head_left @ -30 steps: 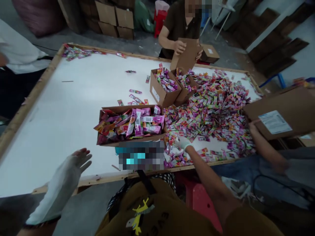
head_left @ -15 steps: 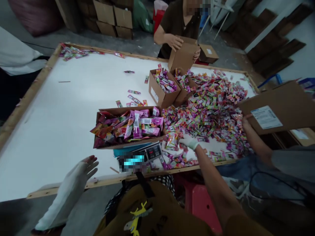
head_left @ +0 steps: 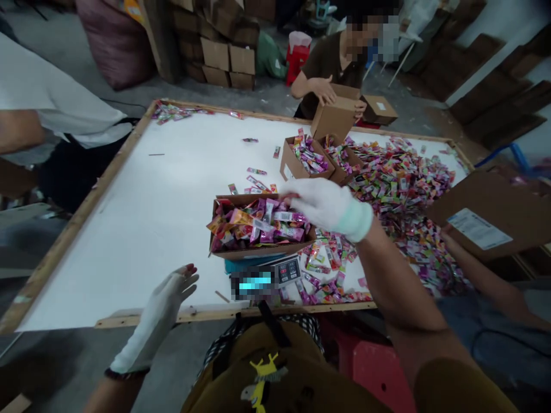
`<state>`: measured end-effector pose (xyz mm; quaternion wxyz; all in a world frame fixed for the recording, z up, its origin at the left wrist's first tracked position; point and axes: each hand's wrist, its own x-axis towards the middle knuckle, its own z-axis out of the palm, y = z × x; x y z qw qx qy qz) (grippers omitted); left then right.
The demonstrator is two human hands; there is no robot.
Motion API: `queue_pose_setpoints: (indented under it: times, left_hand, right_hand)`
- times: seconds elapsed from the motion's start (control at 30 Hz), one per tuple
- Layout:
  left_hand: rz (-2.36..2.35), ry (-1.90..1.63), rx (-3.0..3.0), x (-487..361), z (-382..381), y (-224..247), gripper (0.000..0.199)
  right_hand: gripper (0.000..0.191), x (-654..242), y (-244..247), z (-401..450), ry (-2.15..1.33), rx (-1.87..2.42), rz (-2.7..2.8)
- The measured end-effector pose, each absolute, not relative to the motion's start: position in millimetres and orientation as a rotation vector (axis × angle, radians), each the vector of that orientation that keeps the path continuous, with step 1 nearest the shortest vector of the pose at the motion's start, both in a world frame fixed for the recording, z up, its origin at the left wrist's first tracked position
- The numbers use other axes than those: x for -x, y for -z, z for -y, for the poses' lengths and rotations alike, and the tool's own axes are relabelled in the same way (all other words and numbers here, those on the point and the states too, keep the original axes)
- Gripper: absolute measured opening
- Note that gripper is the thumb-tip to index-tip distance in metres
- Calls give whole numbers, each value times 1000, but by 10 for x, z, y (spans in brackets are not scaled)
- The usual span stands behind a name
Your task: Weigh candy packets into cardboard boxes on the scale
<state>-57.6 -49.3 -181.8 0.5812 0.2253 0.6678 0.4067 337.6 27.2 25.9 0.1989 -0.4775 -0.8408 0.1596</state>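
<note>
Fingers of the left hand (head_left: 171,303) stand spread and empty in a white glove, held above the white table (head_left: 64,246) near its wooden frame, while a person in a white shirt (head_left: 55,97) stands further left at the table's edge. Ahead and to the right of that open hand sits a shallow cardboard box (head_left: 262,251), its long axis running left to right across the table and its near wall just beside a digital scale (head_left: 288,271). Bright foil packets (head_left: 267,226) fill the box, lying jumbled at mixed angles. The right hand (head_left: 322,203) is far nearer to it, coming in from the lower right and reaching over the box's right end, with the gloved fingers (head_left: 290,195) closed together and pointing left along the long axis, close above the back rim. Whether those fingers grip a packet, I cannot tell. Further right, a loose pile of packets (head_left: 400,183) spreads over the table, and two small open boxes (head_left: 301,163) stand beyond it. A person in a brown shirt (head_left: 331,69) holds a carton (head_left: 333,120) at the far edge, and at the right another person's arm (head_left: 477,275) reaches under a flat carton (head_left: 486,215).
</note>
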Motion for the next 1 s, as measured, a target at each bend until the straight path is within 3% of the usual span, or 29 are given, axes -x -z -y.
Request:
queue_pose_setpoints:
  times: [0.3, 0.47, 0.7, 0.9, 1.0]
  left_hand:
    - [-1556, -1030, -595, 920, 254, 1575, 47]
    - [-1435, -1046, -851, 636, -114, 1081, 53]
    - [-1498, -862, -1153, 8, -478, 315, 53]
    - [-1553, -627, -1276, -259, -841, 301, 45]
    - [-1506, -576, -1224, -396, -1020, 484, 41]
  right_hand:
    - [27, -3549, -201, -32, -325, 1263, 2081]
    - [27, -3428, -130, -60, -296, 1291, 2134]
    - [32, -3337, -114, -125, -356, 1305, 2244]
    - [34, -3068, 128, -337, -564, 1191, 2424]
    - [62, -3170, 246, -449, -585, 1135, 2383]
